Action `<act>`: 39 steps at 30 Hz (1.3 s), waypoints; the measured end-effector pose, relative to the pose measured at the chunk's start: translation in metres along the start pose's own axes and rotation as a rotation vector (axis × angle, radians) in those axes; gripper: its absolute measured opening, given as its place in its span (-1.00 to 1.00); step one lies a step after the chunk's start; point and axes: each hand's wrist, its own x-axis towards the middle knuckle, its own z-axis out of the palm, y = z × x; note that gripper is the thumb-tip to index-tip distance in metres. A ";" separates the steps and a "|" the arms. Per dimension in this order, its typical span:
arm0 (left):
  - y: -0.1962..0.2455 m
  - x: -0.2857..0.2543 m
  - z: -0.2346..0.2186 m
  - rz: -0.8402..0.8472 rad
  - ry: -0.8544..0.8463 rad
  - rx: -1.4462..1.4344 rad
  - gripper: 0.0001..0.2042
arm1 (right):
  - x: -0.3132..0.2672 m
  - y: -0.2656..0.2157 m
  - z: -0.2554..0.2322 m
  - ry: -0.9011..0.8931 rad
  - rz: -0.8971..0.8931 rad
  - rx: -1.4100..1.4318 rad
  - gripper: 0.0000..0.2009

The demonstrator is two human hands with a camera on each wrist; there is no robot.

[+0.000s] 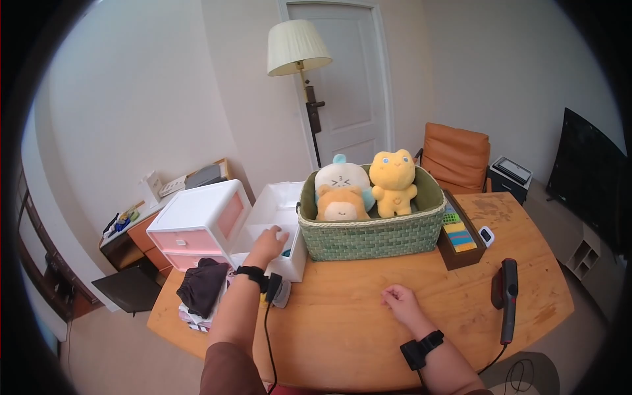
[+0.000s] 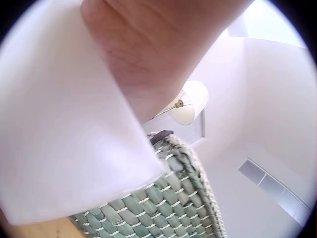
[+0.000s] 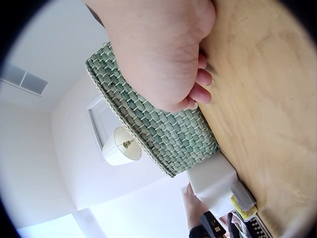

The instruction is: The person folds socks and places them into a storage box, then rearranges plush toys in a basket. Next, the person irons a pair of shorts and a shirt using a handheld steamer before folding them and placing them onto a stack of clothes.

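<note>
My left hand (image 1: pixel 268 245) reaches over a white bin (image 1: pixel 293 266), its fingers loosely bent above the opening and nothing visible between them. A small teal item (image 1: pixel 286 253) lies inside, just below the hand. In the left wrist view the bin's white wall (image 2: pixel 74 129) hides the fingertips. My right hand (image 1: pixel 403 304) rests on the wooden table (image 1: pixel 342 329), fingers loosely curled and holding nothing. Beyond it stands a green woven basket (image 1: pixel 368 240) with plush toys, among them a yellow one (image 1: pixel 395 184), a tan one (image 1: pixel 342 204) and a white one (image 1: pixel 339 176).
Left of the bin stand a white-and-pink drawer unit (image 1: pixel 197 214) and folded clothes (image 1: pixel 203 289). A grey object (image 1: pixel 282 294) lies by my left wrist. To the right are a brown box (image 1: pixel 461 247), a small white device (image 1: pixel 486 236) and a corded black styling tool (image 1: pixel 508 296).
</note>
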 end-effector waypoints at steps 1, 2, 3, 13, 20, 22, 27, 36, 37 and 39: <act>-0.004 -0.006 -0.007 0.105 0.190 -0.028 -0.54 | -0.001 0.000 0.000 -0.004 0.000 -0.001 -0.89; -0.001 -0.016 -0.017 0.209 0.380 -0.057 -0.60 | -0.001 -0.001 0.001 -0.008 0.000 -0.001 -0.90; 0.002 -0.028 -0.024 0.210 0.379 -0.055 -0.60 | -0.001 -0.001 0.001 -0.008 0.000 0.001 -0.90; -0.026 -0.136 -0.026 0.164 0.485 -0.009 -0.59 | 0.001 0.000 0.002 -0.006 0.003 -0.032 -0.91; -0.033 -0.155 0.026 0.177 0.244 0.235 -0.28 | 0.001 -0.003 0.000 -0.010 -0.013 -0.020 -0.90; -0.026 -0.156 0.033 0.148 0.196 0.241 -0.24 | 0.000 -0.004 -0.001 -0.010 -0.013 -0.027 -0.90; -0.022 -0.153 0.042 0.099 0.239 0.298 -0.29 | -0.002 -0.005 -0.001 -0.014 -0.017 -0.034 -0.89; -0.019 -0.173 0.045 0.183 0.228 0.274 -0.35 | -0.005 -0.007 -0.001 -0.012 -0.015 -0.044 -0.89; -0.015 -0.179 0.043 0.193 0.228 0.299 -0.35 | -0.005 -0.006 -0.001 -0.018 -0.015 -0.056 -0.89; -0.011 -0.191 0.035 0.203 0.179 0.290 -0.34 | -0.006 -0.004 -0.001 -0.024 -0.014 -0.068 -0.89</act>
